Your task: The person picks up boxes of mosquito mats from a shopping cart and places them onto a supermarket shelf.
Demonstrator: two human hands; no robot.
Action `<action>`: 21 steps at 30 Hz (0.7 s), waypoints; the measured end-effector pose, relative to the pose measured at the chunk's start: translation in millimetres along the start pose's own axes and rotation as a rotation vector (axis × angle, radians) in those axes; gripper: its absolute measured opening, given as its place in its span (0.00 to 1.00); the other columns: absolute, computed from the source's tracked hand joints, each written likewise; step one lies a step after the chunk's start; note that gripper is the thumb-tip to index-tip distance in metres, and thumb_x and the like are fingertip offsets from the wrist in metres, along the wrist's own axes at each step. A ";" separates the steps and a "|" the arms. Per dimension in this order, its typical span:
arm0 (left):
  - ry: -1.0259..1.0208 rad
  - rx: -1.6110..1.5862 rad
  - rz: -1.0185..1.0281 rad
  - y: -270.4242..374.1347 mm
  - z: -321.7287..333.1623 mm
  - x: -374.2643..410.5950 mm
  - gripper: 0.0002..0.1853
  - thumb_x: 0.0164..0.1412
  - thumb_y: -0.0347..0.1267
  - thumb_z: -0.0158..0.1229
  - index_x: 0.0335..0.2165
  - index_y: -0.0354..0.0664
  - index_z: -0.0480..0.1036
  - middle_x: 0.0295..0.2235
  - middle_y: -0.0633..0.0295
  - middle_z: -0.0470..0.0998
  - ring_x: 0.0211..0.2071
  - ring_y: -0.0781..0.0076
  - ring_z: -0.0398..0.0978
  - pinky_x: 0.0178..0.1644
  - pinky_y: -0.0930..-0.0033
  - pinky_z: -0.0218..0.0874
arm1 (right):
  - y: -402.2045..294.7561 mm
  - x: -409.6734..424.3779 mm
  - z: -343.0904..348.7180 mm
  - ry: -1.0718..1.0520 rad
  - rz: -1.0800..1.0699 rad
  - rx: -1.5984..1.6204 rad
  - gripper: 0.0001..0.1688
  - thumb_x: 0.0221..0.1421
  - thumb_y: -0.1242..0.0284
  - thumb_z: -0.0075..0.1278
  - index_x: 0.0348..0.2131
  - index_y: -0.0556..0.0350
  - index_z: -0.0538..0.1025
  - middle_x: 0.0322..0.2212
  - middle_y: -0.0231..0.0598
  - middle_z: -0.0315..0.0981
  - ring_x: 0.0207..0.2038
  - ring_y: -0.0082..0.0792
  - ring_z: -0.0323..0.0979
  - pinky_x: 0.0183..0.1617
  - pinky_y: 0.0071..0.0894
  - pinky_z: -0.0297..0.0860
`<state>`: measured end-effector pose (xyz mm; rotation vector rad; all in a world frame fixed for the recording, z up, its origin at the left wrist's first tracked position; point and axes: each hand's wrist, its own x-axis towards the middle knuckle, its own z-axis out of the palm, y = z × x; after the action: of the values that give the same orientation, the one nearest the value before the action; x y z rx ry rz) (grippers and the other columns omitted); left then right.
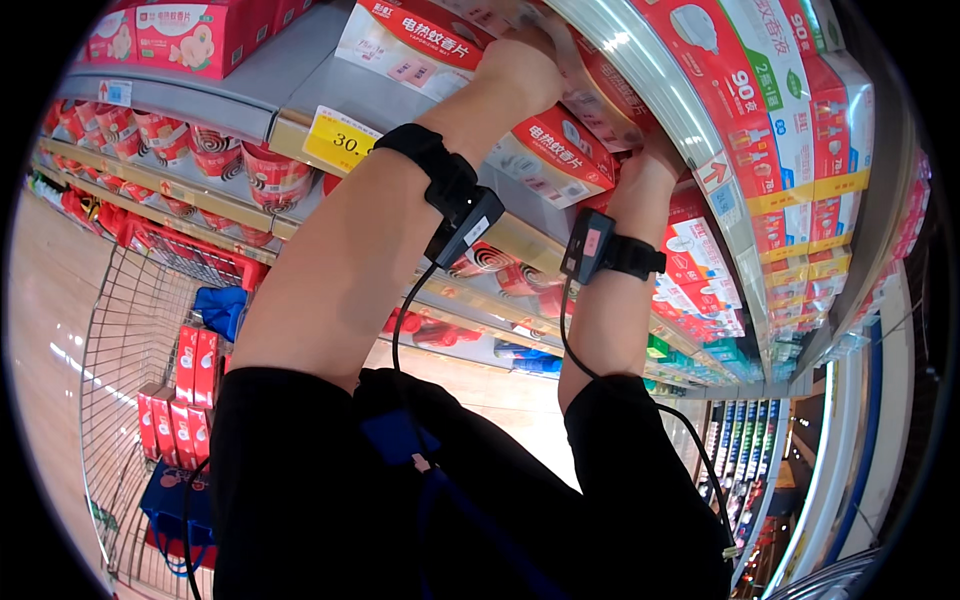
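Both my arms reach into a store shelf stocked with red and white boxes of vaporizing mosquito mats. My left hand is bent at the wrist against a box at the top middle; its fingers are mostly hidden. My right hand is raised at the right, by the lower edge of an upright mat box, its fingers hidden behind the shelf edge and shadow. Between my forearms another mat box lies on the shelf. Whether either hand grips a box cannot be seen.
A curved upper shelf edge runs close above my right hand, with stacked boxes beyond. Lower shelves hold red mosquito-coil tubs. A wire shopping cart with red boxes and a blue bag stands at the left. Cables hang from my wrist straps.
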<state>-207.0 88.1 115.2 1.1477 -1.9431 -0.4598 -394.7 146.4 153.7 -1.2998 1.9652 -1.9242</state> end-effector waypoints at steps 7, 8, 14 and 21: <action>-0.055 -0.149 0.018 -3.5 6.3 7.9 0.17 0.55 0.30 0.59 0.44 0.39 0.79 0.49 0.45 0.77 0.49 0.49 0.77 0.52 0.58 0.70 | -3.8 7.3 -3.5 0.004 -0.430 -0.910 0.33 0.64 0.53 0.48 0.58 0.56 0.70 0.56 0.47 0.71 0.58 0.47 0.68 0.63 0.46 0.61; -0.081 -0.168 0.044 -2.9 7.8 10.3 0.18 0.55 0.30 0.58 0.46 0.40 0.78 0.50 0.45 0.77 0.50 0.49 0.76 0.52 0.58 0.70 | -3.5 10.7 -4.9 0.014 -0.507 -1.003 0.33 0.64 0.53 0.48 0.58 0.56 0.70 0.56 0.47 0.71 0.58 0.47 0.68 0.63 0.46 0.61; -0.379 -0.201 0.011 6.3 -20.3 1.8 0.34 0.57 0.29 0.49 0.60 0.19 0.59 0.54 0.35 0.71 0.55 0.46 0.72 0.57 0.61 0.65 | -25.0 -28.4 -4.4 0.053 -0.732 -1.217 0.31 0.60 0.48 0.50 0.57 0.40 0.73 0.59 0.40 0.69 0.60 0.49 0.67 0.61 0.51 0.62; -0.323 -0.190 0.043 6.2 4.8 1.3 0.31 0.58 0.31 0.49 0.54 0.14 0.60 0.51 0.35 0.72 0.52 0.45 0.74 0.53 0.57 0.66 | -23.6 -18.3 15.9 -0.240 -0.780 -1.109 0.35 0.56 0.47 0.55 0.58 0.38 0.72 0.62 0.43 0.63 0.62 0.50 0.62 0.65 0.47 0.58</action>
<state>-214.5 89.8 116.9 0.9528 -2.1388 -0.8297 -362.1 149.1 162.1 -2.6694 2.6912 -0.5205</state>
